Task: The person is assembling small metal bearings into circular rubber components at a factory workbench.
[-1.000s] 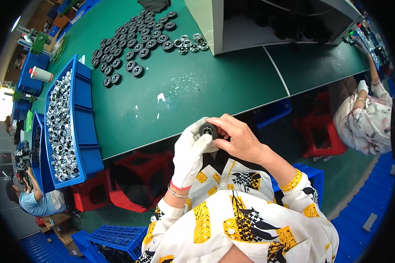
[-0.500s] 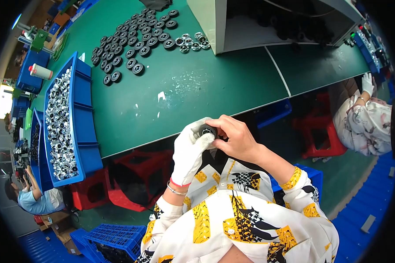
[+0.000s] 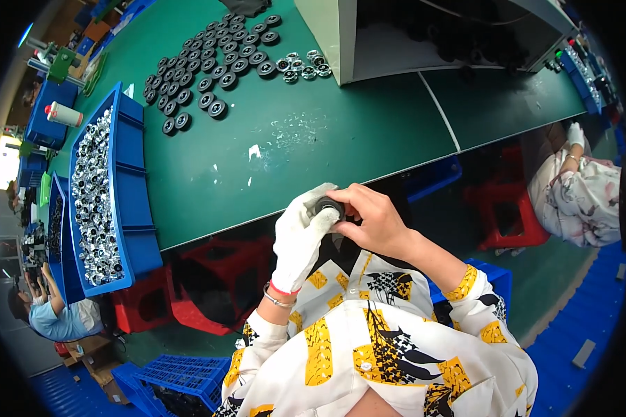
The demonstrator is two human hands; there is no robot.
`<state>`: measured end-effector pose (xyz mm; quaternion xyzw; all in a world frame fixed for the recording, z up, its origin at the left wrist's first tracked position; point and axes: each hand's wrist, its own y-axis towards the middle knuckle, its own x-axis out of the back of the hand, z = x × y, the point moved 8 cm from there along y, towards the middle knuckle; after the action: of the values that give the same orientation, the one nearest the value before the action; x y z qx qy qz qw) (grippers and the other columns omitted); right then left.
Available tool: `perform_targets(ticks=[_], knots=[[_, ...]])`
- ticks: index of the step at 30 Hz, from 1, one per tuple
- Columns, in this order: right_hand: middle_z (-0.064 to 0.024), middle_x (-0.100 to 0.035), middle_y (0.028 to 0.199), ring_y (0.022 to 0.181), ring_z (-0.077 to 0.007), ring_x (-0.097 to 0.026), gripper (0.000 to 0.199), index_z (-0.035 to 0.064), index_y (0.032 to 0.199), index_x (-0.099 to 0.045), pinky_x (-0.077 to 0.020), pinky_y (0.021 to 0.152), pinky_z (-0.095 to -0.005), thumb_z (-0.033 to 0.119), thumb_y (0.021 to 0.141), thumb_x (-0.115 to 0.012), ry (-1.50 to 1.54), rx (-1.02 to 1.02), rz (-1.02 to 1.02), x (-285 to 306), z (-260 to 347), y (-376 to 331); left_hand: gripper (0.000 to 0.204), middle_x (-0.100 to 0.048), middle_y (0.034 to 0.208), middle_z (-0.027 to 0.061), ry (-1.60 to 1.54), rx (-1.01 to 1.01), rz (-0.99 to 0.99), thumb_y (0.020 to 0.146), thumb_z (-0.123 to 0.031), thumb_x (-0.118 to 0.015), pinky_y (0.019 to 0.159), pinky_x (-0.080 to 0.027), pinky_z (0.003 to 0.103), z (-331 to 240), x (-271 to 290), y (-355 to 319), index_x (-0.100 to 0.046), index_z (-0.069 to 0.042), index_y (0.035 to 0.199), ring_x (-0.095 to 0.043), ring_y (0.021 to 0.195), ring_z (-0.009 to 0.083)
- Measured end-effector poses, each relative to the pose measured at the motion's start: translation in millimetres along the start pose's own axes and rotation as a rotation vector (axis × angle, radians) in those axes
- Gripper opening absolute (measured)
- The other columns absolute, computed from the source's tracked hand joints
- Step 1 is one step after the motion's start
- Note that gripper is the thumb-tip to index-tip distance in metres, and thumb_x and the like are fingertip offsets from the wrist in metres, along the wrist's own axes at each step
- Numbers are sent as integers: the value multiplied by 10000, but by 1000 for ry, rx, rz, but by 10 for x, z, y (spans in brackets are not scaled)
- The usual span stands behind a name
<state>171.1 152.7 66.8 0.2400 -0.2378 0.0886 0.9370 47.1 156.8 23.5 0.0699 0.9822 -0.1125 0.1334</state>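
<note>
A small black wheel [image 3: 329,206] is held between my two hands just off the table's front edge. My left hand [image 3: 300,233], in a white glove, is closed around the wheel's left side with the thumb across its face. The bare fingers of my right hand [image 3: 373,219] pinch its right rim. Part of the wheel is covered by my fingers. Many similar black wheels [image 3: 217,108] lie in loose rows at the back of the green table [image 3: 209,187]. Beside them sits a small cluster of shiny silver hubs [image 3: 290,75].
To the left, a long blue bin [image 3: 135,177] holds many shiny silver parts. A pale cabinet [image 3: 323,35] stands at the back. Red stools [image 3: 209,285] are below the table edge. Co-workers sit at far left [image 3: 55,316] and far right [image 3: 577,184].
My hands stay in nearly the same place, and the wheel between them has turned slightly so its face shows less. The right co-worker's gloved hand has shifted.
</note>
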Motion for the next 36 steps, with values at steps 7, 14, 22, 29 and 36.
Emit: perform_targets(ticks=[7,14,22,29,36], knots=[[-93,-581,859,755,-224,-620,502,29,1127,-571,-522,661,-307,102,680,-788,48,-139,90,27,-120,-26,500,-573,1175,165,-75,32,14,812,36,-613,782,-556,268,-55,-49,-13,-457,97,1284,-606,978,165],[-117,-604,850,748,-287,-598,530,34,1088,-569,-507,664,-346,92,617,-807,-76,-3,-46,150,-3,48,533,-561,1195,174,-162,130,90,811,35,-640,846,-516,279,-79,-90,-1,-437,101,1299,-587,1014,173],[-110,-584,892,790,-287,-585,519,33,1038,-564,-498,675,-354,62,575,-797,-188,121,-95,126,198,93,554,-532,1246,158,-246,37,59,809,48,-633,861,-488,265,2,-95,-46,-423,97,1318,-561,1038,160],[-103,-571,877,768,-271,-571,491,34,972,-581,-483,640,-340,62,540,-812,-183,167,-143,91,115,-38,594,-526,1255,167,-92,77,110,786,57,-619,832,-495,249,1,-113,-17,-399,109,1336,-573,988,147],[-110,-566,890,779,-273,-578,490,31,975,-570,-486,632,-341,62,549,-811,-173,93,-247,94,86,-65,604,-515,1280,162,-98,35,106,801,47,-620,830,-489,233,-13,-122,13,-385,93,1355,-566,995,128]])
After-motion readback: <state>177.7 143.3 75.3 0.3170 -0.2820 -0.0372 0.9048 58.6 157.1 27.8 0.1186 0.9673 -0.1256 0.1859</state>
